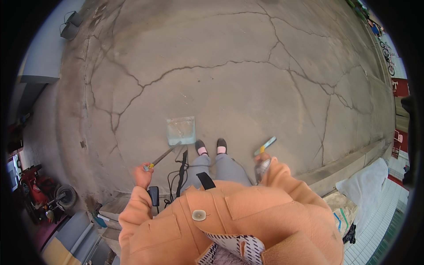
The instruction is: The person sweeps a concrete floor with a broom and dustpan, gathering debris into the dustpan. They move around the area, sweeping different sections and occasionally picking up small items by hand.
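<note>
My left hand (143, 174) is closed around the upper end of a long dustpan handle (164, 154), which has a yellow part by my fingers. The pale blue dustpan (181, 130) is on the concrete, left of my shoes, with specks of debris on its surface. To the right, my right hand (262, 156) grips what looks like a broom (267, 145), with a yellow collar and a light blue head. Its bristles cannot be made out. A greyish, shiny thing (262, 168) shows blurred beside my right wrist.
Cracked concrete (212, 96) spreads ahead of me. Black cables (180, 172) hang by my left leg. Two buckets (70, 29) stand far left, and a red motorcycle (41, 192) is lower left. A low concrete ledge (344, 160) and a white cloth (366, 185) are on the right.
</note>
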Demonstrator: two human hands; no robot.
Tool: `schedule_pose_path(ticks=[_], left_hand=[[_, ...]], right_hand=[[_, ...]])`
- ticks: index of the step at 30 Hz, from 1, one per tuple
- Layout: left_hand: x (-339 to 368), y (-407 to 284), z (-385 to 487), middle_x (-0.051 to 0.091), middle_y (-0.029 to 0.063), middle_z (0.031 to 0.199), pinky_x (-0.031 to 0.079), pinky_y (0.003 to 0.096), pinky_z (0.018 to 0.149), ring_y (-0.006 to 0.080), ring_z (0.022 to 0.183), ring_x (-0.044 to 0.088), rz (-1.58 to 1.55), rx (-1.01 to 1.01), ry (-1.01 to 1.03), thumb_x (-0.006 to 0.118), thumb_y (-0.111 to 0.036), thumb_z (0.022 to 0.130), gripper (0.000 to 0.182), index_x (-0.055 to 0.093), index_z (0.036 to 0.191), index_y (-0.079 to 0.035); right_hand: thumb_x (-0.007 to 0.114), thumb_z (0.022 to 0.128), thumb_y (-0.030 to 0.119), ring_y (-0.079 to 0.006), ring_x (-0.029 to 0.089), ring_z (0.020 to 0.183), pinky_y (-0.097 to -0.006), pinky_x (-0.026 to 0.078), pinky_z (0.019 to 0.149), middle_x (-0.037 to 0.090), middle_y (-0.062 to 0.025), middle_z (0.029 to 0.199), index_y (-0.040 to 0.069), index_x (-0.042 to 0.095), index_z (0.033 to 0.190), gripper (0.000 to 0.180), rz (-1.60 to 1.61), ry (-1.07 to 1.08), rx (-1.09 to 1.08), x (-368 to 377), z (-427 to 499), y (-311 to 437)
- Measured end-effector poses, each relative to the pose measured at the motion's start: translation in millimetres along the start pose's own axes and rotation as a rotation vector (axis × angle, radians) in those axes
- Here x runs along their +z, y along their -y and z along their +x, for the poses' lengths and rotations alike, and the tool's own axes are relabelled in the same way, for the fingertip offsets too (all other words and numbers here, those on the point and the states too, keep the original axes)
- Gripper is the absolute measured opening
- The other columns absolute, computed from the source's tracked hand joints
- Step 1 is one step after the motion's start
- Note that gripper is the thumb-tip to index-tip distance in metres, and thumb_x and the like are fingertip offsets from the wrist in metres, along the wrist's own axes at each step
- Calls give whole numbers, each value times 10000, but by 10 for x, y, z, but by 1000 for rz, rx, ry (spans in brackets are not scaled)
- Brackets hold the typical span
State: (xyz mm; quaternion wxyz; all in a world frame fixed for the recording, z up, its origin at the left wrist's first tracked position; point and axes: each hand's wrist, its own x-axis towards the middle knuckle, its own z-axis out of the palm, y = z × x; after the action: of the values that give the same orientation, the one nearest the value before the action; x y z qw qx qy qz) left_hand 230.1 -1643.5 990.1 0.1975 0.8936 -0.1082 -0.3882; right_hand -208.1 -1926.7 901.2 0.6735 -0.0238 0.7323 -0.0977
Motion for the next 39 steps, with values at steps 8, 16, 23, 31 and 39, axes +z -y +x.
schedule_pose_path(ticks=[8,16,23,31,39], left_hand=[[59,-61,124,609,183,774,462,331,669,273,728,603,166,38,8,673,-91,626,267,622,879,-25],[34,-145,114,604,182,773,461,335,666,290,712,595,224,131,-52,678,-118,614,271,617,858,-16],[76,-128,91,603,162,736,454,317,624,238,658,582,200,195,-58,673,-120,606,256,617,836,-22],[311,-1023,31,572,73,599,445,258,488,113,516,534,144,-53,19,626,18,656,232,591,885,3],[688,-1865,-169,610,181,798,466,350,690,290,752,602,415,61,-30,676,-96,611,287,626,891,-55]], right_hand=[[390,762,23,-111,377,440,-222,324,404,338,12,530,79,403,658,119,143,106,246,1662,253,-371],[392,793,26,-58,277,379,-194,245,312,302,21,507,87,327,796,89,129,573,75,1659,-134,605],[399,784,51,-100,340,358,-240,277,294,345,-16,487,54,361,757,46,41,235,-314,611,50,1751],[327,864,249,-174,407,378,-307,328,311,450,-87,516,32,433,748,267,394,-411,-63,-772,723,2661],[496,764,121,-208,494,459,-339,415,447,575,-71,606,87,585,603,187,-493,53,-55,-77,1449,2476]])
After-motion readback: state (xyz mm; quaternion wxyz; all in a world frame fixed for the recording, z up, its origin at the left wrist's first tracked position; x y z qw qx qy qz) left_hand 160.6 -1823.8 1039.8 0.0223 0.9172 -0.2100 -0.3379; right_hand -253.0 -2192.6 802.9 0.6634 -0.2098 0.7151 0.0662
